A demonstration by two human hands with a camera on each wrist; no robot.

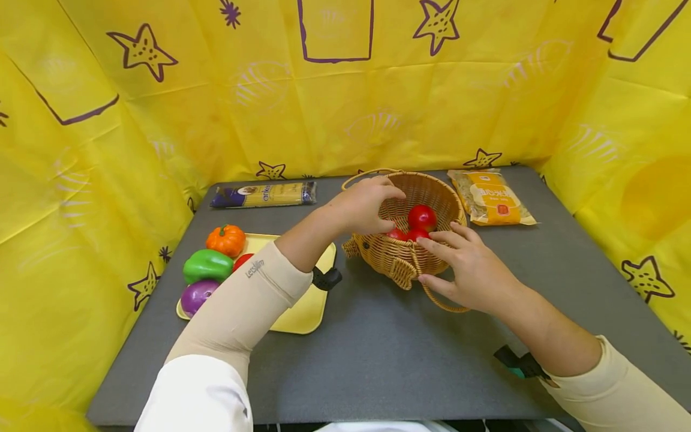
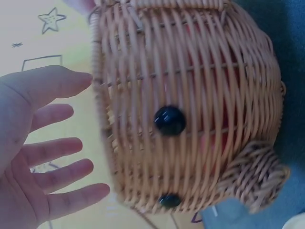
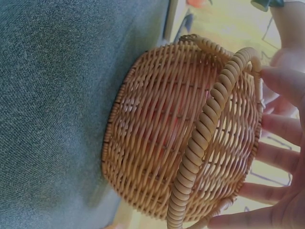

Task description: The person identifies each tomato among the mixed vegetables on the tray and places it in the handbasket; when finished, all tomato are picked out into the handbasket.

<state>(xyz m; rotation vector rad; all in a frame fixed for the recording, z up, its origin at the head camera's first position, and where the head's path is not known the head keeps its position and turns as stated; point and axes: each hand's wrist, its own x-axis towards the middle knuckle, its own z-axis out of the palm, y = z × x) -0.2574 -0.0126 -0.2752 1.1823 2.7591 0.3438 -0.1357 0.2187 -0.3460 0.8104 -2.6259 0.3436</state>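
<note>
A wicker basket (image 1: pixel 378 257) with dark button eyes (image 2: pixel 170 120) stands on the table, several glossy red round fruits (image 1: pixel 423 218) lying inside it. My left hand (image 1: pixel 368 205) is over the basket's left rim, fingers spread and holding nothing; its fingertips are close to the rim in the left wrist view. On the opposite side, my right hand (image 1: pixel 472 269) reaches over the rim with its fingers extended, close to the hanging twisted handle (image 3: pixel 198 138). Whether its fingertips touch the rim or the fruits cannot be told.
A yellow tray (image 1: pixel 302 318) at left bears a small pumpkin (image 1: pixel 225 240), a green pepper (image 1: pixel 207 266), a purple vegetable (image 1: pixel 197 296) and a red item partly behind my sleeve. Behind are a pasta packet (image 1: pixel 264 195) and an orange-labelled bag (image 1: pixel 491 197). Yellow curtains surround the table.
</note>
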